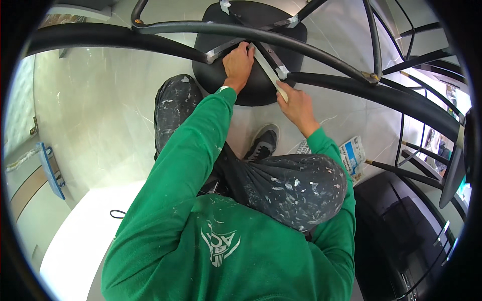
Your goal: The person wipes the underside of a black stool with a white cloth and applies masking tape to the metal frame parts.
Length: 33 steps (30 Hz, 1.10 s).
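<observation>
An upturned chair has its black seat (pixel 216 75) on the floor, with dark metal bars crossing over it and black legs reaching out. Pieces of whitish tape (pixel 282 72) are wrapped round the joints where bars meet legs. My left hand (pixel 239 64) is closed near the middle of the cross, fingertips pinching the upper end of a pale strip of masking tape (pixel 266 66). That strip runs taut down to my right hand (pixel 298 108), closed on what looks like the tape roll (pixel 282 92), seen edge-on. My fingers partly hide the roll.
A long curved dark tube (pixel 201 26) passes in front of the seat. More black chair legs (pixel 422 67) stand at the right. Folded newspaper (pixel 353 154) lies on the tiled floor by my right knee. A glossy black surface (pixel 391 226) is at lower right, a white one (pixel 88 220) at lower left.
</observation>
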Each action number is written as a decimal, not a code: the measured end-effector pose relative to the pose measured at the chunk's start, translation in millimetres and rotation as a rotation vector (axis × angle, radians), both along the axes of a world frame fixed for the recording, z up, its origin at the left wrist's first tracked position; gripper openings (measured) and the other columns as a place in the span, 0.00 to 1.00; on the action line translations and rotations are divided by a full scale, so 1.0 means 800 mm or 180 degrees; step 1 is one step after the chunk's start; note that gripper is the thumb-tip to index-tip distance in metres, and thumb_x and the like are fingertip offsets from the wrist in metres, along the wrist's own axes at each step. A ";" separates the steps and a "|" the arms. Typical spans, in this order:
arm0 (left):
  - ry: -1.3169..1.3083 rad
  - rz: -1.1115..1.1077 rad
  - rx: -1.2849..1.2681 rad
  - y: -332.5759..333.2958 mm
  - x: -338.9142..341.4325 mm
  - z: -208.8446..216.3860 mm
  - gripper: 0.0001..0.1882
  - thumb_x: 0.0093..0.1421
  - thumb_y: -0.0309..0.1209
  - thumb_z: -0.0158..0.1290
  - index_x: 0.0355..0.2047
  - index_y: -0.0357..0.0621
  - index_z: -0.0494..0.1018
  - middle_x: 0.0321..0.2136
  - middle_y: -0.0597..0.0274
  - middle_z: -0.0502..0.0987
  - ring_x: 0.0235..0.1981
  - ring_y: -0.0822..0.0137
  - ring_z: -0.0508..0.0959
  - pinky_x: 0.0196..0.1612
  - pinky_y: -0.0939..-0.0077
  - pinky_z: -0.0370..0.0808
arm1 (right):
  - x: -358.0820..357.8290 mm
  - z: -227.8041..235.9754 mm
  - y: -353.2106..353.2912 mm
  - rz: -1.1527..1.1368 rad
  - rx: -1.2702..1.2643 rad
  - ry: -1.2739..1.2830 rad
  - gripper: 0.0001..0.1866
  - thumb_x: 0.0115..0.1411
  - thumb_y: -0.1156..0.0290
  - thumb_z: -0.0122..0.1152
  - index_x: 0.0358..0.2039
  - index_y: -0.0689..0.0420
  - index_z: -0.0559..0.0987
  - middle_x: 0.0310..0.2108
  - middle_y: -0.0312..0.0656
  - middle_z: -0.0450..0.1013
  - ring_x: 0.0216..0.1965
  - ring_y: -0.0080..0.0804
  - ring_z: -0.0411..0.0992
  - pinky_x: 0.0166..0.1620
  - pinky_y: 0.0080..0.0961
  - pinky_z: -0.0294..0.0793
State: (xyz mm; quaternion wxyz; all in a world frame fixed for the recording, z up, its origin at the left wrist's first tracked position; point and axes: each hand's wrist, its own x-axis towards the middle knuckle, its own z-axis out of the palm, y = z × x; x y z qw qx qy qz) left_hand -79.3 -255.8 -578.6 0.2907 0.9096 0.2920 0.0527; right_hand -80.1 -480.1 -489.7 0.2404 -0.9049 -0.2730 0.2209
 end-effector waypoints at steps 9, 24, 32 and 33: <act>0.0083 0.0658 0.0142 -0.013 0.019 0.011 0.10 0.64 0.40 0.58 0.34 0.49 0.84 0.27 0.50 0.83 0.30 0.46 0.84 0.36 0.52 0.79 | -0.007 -0.007 0.004 -0.0146 0.0194 -0.0011 0.21 0.63 0.63 0.62 0.56 0.50 0.80 0.31 0.57 0.80 0.34 0.58 0.79 0.39 0.51 0.77; 0.0206 0.1077 0.0419 -0.019 0.028 -0.008 0.15 0.60 0.45 0.63 0.29 0.46 0.85 0.26 0.49 0.84 0.30 0.46 0.85 0.37 0.52 0.80 | 0.003 0.008 0.024 -0.0184 0.0053 -0.0116 0.18 0.62 0.64 0.61 0.52 0.51 0.82 0.30 0.57 0.79 0.35 0.58 0.79 0.40 0.51 0.77; -0.0059 0.1139 0.0341 -0.021 0.027 -0.005 0.16 0.56 0.44 0.67 0.26 0.43 0.85 0.25 0.49 0.84 0.30 0.46 0.85 0.37 0.54 0.80 | 0.004 -0.001 0.032 -0.0012 -0.0112 -0.0420 0.17 0.59 0.67 0.61 0.49 0.56 0.81 0.29 0.53 0.81 0.34 0.53 0.81 0.39 0.47 0.81; -0.0023 0.1191 0.0333 -0.022 0.029 -0.005 0.15 0.55 0.43 0.68 0.26 0.43 0.85 0.25 0.49 0.84 0.30 0.47 0.85 0.37 0.54 0.80 | 0.004 -0.004 0.032 -0.0012 -0.0091 -0.0458 0.17 0.59 0.68 0.61 0.48 0.57 0.81 0.29 0.53 0.81 0.33 0.52 0.81 0.39 0.47 0.81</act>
